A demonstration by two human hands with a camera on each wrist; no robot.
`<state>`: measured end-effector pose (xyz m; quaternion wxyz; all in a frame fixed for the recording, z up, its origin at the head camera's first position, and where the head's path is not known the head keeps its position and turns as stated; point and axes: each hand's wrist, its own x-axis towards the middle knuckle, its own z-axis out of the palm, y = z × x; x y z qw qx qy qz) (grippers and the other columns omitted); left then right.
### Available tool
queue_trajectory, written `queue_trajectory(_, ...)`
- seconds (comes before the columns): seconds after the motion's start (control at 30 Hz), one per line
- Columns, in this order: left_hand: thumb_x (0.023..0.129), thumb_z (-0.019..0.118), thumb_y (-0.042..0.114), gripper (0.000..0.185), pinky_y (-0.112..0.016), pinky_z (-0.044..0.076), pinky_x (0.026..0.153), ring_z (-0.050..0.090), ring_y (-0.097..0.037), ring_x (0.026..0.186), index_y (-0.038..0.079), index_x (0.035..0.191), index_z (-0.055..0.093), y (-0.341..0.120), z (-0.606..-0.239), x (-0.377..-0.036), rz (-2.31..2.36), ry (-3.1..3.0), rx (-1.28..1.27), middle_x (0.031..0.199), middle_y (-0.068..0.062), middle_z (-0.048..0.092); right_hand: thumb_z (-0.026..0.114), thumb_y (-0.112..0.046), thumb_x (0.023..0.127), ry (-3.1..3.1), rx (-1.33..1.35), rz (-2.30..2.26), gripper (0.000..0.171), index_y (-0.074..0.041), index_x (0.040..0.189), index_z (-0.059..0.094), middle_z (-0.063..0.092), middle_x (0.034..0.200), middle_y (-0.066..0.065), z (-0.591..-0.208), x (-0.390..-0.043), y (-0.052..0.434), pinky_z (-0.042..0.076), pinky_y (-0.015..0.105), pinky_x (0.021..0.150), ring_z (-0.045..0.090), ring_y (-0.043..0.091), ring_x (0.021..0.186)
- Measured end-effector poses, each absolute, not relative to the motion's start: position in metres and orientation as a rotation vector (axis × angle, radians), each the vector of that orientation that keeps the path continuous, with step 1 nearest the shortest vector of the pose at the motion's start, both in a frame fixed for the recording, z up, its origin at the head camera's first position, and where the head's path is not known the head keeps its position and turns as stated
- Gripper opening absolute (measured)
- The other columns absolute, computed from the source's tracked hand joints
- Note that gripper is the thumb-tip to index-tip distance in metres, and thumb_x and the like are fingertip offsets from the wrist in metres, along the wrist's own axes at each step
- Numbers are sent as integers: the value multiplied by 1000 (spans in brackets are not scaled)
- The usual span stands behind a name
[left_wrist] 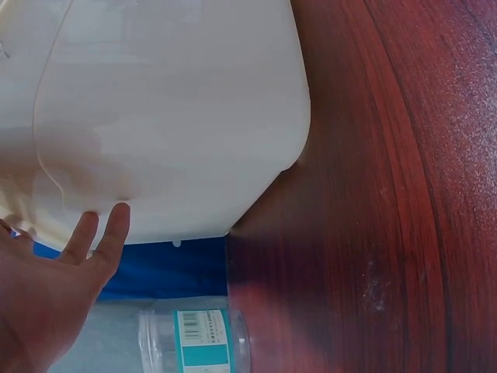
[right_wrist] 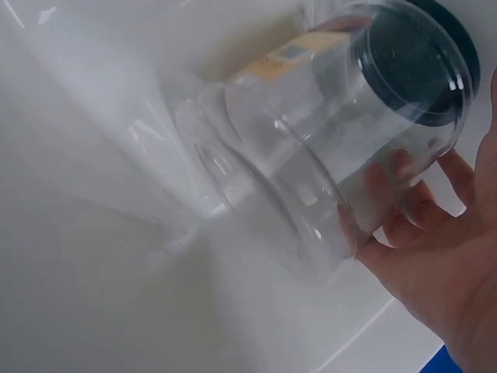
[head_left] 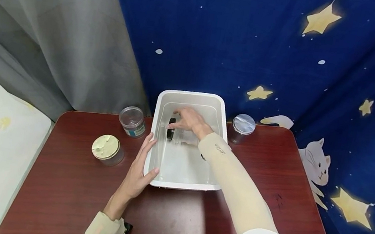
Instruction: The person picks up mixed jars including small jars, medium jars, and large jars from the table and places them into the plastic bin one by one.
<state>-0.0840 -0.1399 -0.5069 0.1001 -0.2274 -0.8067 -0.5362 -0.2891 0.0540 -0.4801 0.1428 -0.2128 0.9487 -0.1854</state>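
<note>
In the head view, a white plastic tub (head_left: 193,97) stands at the centre of the frame on the dark red desk (head_left: 270,194). The right hand (head_left: 190,120) reaches into it and holds a clear jar with a black lid (head_left: 172,129), which lies on its side low in the tub. The left hand (head_left: 138,170) lies flat against the tub's left wall, fingers straight, thumb at the near corner. Left of the tub stand an open clear jar with a teal label (head_left: 132,121) and a gold-lidded jar (head_left: 106,148); at the tub's upper right stands a silver-lidded jar (head_left: 243,127).

In the left wrist view, the straight fingers (left_wrist: 115,230) touch the tub's white wall (left_wrist: 178,116); the teal-labelled jar (left_wrist: 196,342) sits at the bottom of the frame.

In the right wrist view, the fingers (right_wrist: 371,203) curl round the clear jar (right_wrist: 326,155), which appears empty, its black lid (right_wrist: 443,70) at upper right, over the tub's white floor (right_wrist: 93,264).
</note>
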Motion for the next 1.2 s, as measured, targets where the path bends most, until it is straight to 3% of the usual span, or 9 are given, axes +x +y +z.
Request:
queue_trajectory(0.3, 82, 65, 9, 83, -38, 18, 116, 17, -27, 150, 13, 157, 28, -140, -508, -87, -1577, -2394, -659, 166, -5, 14, 76, -59, 78, 2693, -648, -701, 84, -15, 146, 51, 54, 144, 5, -454, -289, 59, 41, 38, 106, 52, 22, 130)
queue_trajectory(0.6, 86, 64, 18, 80, -51, 18, 115, 15, -24, 151, 18, 157, 27, -141, -509, -88, -1598, -2405, -637, 166, 0, 13, 74, -61, 79, 2665, -678, -842, 84, -12, 144, 52, 60, 136, 11, -442, -289, 68, 44, 38, 101, 56, 26, 125)
queue_trajectory(0.77, 84, 64, 12, 82, -54, 19, 115, 15, -23, 151, 18, 157, 27, -141, -511, -88, -1599, -2410, -635, 166, 1, 13, 73, -63, 79, 2679, -695, -816, 82, -14, 142, 55, 62, 134, 8, -437, -288, 64, 45, 36, 99, 58, 22, 120)
queue_trajectory(1.2, 82, 64, 11, 82, -37, 17, 117, 16, -26, 150, 13, 156, 30, -139, -512, -89, -1595, -2368, -650, 166, -4, 15, 71, -65, 80, 2674, -694, -840, 81, -17, 143, 53, 60, 135, 7, -407, -285, 68, 42, 36, 103, 55, 23, 124)
